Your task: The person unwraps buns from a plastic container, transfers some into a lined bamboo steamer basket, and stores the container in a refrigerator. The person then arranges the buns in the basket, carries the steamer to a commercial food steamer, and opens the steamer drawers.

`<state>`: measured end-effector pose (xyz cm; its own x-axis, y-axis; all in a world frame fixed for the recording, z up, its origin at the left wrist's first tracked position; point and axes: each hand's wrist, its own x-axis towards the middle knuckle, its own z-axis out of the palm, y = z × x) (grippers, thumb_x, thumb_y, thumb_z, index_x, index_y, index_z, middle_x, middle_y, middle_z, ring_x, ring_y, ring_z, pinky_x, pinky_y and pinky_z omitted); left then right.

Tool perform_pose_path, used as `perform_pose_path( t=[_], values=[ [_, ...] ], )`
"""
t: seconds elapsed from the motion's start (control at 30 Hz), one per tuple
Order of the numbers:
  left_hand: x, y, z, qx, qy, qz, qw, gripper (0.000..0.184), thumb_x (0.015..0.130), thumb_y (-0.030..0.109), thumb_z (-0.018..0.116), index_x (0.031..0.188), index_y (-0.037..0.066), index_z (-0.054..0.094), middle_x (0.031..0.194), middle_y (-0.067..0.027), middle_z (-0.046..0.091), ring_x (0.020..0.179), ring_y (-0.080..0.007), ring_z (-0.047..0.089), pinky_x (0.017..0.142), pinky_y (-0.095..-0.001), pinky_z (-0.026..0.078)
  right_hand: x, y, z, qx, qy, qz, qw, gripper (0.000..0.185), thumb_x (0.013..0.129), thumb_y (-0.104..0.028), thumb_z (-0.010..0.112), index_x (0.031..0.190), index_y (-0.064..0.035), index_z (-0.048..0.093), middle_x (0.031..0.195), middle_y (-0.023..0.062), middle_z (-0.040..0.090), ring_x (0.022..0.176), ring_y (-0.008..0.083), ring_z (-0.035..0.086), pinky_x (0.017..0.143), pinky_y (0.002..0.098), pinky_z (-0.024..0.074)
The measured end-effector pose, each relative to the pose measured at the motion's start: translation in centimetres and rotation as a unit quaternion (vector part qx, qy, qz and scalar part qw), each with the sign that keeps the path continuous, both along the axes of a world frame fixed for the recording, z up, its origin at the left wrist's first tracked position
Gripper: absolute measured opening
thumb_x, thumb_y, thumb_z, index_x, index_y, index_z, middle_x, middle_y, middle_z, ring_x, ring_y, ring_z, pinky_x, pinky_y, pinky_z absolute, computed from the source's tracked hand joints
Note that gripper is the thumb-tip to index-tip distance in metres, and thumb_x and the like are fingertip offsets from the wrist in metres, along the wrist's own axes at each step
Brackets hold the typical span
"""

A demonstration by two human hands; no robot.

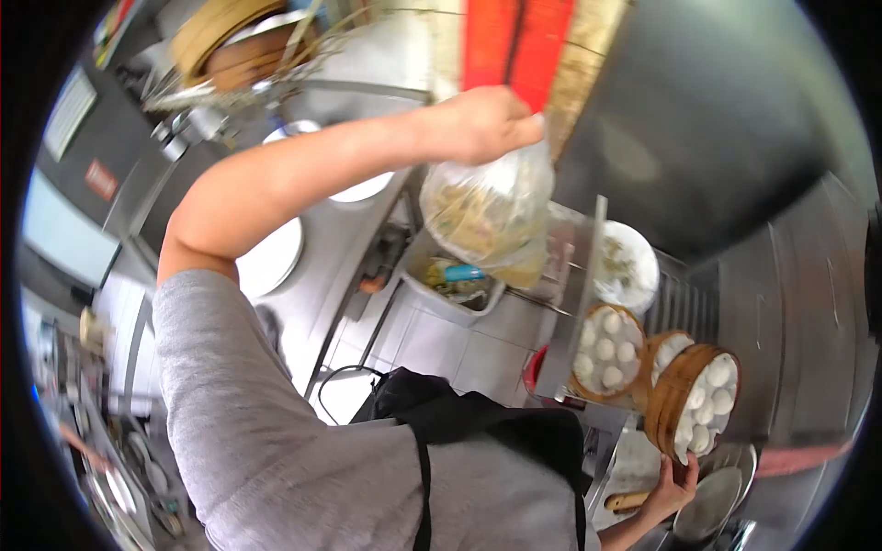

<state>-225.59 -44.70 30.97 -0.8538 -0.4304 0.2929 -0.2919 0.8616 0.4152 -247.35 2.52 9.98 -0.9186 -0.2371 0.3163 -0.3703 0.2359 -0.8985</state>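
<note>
My left hand [491,124] is raised on a stretched-out arm, its fingers closed round the gathered top of a clear plastic bag [487,216]. Pale yellowish, chopped-looking food fills the bag, which hangs above a grey bin [441,298] with scraps and a blue item inside. Low on the right, my right hand [672,491] has its fingers bent against the near rim of a bamboo steamer [660,404]. White round buns [707,404] lie in that steamer. Beside it, another bamboo steamer [606,349] holds several more buns.
A white container [627,266] with greenish bits inside stands behind the steamers. Left of the bin is a steel counter [322,266] with white plates [276,257]. Stacked bamboo baskets [225,46] sit at the upper left. A round strainer or pan [707,505] lies near my right hand.
</note>
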Motion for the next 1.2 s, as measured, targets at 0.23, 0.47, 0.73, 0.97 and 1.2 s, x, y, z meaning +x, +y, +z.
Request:
perform_pose_path(
  t=[0.23, 0.47, 0.73, 0.97, 1.2],
  values=[
    [23.7, 6.4, -4.3, 0.007, 0.117, 0.22, 0.969, 0.037, 0.084, 0.027, 0.045, 0.076, -0.008, 0.055, 0.067, -0.0248, 0.054, 0.062, -0.0317, 0.053, 0.063, -0.0413, 0.042, 2.1, -2.6, 3.9, -0.022, 0.065, 0.102, 0.992, 0.035, 0.077, 0.0, 0.066, 0.109, 0.004, 0.053, 0.084, 0.0089, 0.062, 0.076, 0.0124, 0.056, 0.071, 0.0245, 0.0447],
    [36.4, 10.6, -12.1, 0.085, 0.051, 0.522, 0.847, 0.038, 0.084, 0.026, 0.048, 0.068, -0.007, 0.056, 0.051, -0.01, 0.048, 0.051, -0.0161, 0.051, 0.049, -0.0356, 0.04, 3.0, -6.6, 5.3, 0.041, 0.032, 0.164, 0.985, 0.034, 0.068, 0.006, 0.069, 0.1, -0.0002, 0.058, 0.072, 0.0016, 0.058, 0.064, 0.0072, 0.052, 0.06, 0.0204, 0.0419],
    [35.5, 12.4, -23.7, 0.128, -0.102, 0.438, 0.884, 0.034, 0.082, 0.022, 0.045, 0.066, -0.007, 0.051, 0.061, -0.0264, 0.049, 0.057, -0.0377, 0.051, 0.053, -0.0452, 0.035, -0.2, -10.3, 5.4, 0.032, -0.01, 0.125, 0.992, 0.028, 0.063, 0.002, 0.074, 0.089, -0.0018, 0.063, 0.071, 0.0049, 0.064, 0.065, 0.0088, 0.058, 0.058, 0.0235, 0.0458],
    [30.0, 10.3, -25.1, 0.087, -0.377, 0.376, 0.842, 0.032, 0.073, 0.028, 0.058, 0.069, -0.003, 0.063, 0.08, -0.0221, 0.062, 0.08, -0.0392, 0.059, 0.074, -0.0473, 0.046, -11.0, -13.9, 4.1, 0.172, 0.146, -0.021, 0.974, 0.035, 0.062, -0.022, 0.079, 0.089, -0.0055, 0.065, 0.063, 0.0124, 0.063, 0.056, 0.0165, 0.06, 0.055, 0.0291, 0.0472],
    [29.8, 10.8, -25.7, 0.065, -0.453, 0.41, 0.789, 0.035, 0.066, 0.033, 0.072, 0.074, 0.0, 0.066, 0.085, -0.0194, 0.064, 0.082, -0.0369, 0.06, 0.073, -0.0448, 0.047, -13.2, -16.2, 3.8, 0.145, 0.086, -0.076, 0.983, 0.034, 0.064, -0.02, 0.079, 0.089, -0.004, 0.065, 0.058, 0.0083, 0.058, 0.05, 0.0125, 0.052, 0.048, 0.0289, 0.0429]
  ],
)
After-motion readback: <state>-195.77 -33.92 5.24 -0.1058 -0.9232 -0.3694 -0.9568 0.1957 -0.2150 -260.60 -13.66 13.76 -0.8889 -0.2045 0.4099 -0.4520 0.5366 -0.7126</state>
